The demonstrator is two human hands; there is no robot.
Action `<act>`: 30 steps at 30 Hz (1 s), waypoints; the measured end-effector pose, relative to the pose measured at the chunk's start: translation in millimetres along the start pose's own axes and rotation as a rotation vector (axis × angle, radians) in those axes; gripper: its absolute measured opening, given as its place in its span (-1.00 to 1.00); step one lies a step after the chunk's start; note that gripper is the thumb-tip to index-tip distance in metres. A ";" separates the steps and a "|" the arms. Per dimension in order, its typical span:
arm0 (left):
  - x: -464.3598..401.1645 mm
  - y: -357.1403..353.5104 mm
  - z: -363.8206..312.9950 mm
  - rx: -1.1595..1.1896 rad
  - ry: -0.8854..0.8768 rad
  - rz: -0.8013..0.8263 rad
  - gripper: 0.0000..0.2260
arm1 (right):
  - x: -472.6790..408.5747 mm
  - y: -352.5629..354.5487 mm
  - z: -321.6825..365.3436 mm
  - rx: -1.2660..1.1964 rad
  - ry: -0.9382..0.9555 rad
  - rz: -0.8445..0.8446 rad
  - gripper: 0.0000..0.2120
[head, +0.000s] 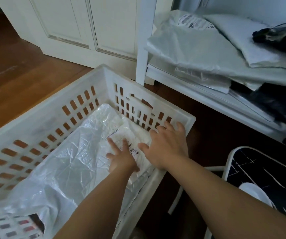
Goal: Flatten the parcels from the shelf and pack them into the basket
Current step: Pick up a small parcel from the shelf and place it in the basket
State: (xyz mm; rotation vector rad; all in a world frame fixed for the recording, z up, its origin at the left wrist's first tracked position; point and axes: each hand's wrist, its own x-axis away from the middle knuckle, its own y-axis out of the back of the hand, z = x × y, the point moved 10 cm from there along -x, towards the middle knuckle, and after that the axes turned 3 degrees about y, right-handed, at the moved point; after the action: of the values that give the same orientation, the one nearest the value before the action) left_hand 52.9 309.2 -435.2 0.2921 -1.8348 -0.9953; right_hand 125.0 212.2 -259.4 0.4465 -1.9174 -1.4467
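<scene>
Both your hands were down in the white slotted plastic basket [40, 118], fingers spread and palms flat, gripping nothing. Your left hand [121, 157] pressed on the white plastic mailer parcel with a printed label [126, 135], fingertips on the label itself. Your right hand [166, 145] lay flat just beside it, over the parcel's right edge, fingertips up against the basket's slotted far wall near the right corner; whether the palm touched the parcel or hovered, can't tell.

That parcel sat in the basket's far right corner, tight to both walls, on top of a crinkled translucent white plastic bag [66, 166] that covered most of the basket floor. The bag's near end spilled over the basket's near rim at lower left. Open room in the basket was on the left and middle, above the bag.

More parcels were on the white wooden shelf unit [199, 87] to the right: grey-white flat poly mailers [195, 47] stacked with corners overhanging the shelf's front edge, and a black item in clear wrap [283, 37] on top at far right. The shelf's front rail ran just beside the basket's right corner, a narrow strip of dark wood floor [213, 135] between them. A black-and-white patterned stool with a white metal frame [266, 183] crowded your right forearm at lower right. White panelled doors [80, 23] stood behind the basket, well apart.
</scene>
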 end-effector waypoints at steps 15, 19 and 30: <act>-30.8 -36.1 -56.1 -0.108 -0.380 -0.007 -0.37 | 1.9 3.5 -0.9 -0.090 -0.013 -0.039 -0.33; -24.3 -21.0 -51.5 -0.130 -0.330 0.078 -0.41 | 3.5 5.5 -0.8 -0.113 -0.006 -0.058 -0.34; 77.3 150.4 -74.8 0.004 -0.442 -0.306 -0.51 | 56.7 23.4 -14.6 -0.747 0.089 -0.018 -0.35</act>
State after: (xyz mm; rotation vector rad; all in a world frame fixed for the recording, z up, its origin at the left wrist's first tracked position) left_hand 112.6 321.5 -260.6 0.3859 -2.2344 -1.3494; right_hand 98.1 173.5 -217.5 0.1652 -1.1758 -1.9706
